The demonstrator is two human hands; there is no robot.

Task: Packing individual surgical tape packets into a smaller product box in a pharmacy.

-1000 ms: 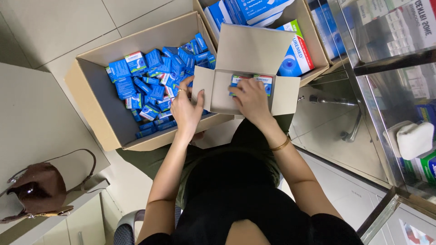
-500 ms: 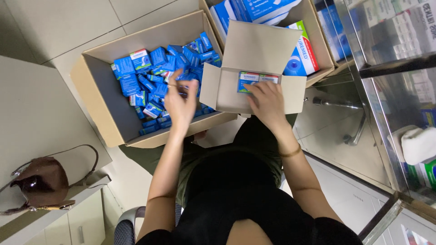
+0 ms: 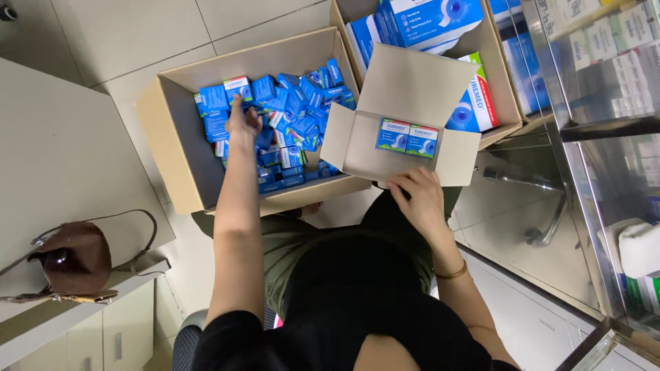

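Right hand [image 3: 418, 196] steadying upward-open small carton [image 3: 405, 134]

Three cardboard boxes [image 3: 172, 144], one brown handbag [image 3: 72, 261]

The left hand [image 3: 242, 124] reaches among the small blue boxes [image 3: 289, 117], its fingertips buried so any grip cannot be told. The right hand [image 3: 418, 199] covers the small carton's [image 3: 405, 103] near edge. The far carton [image 3: 426, 41] is cut off by the top edge.
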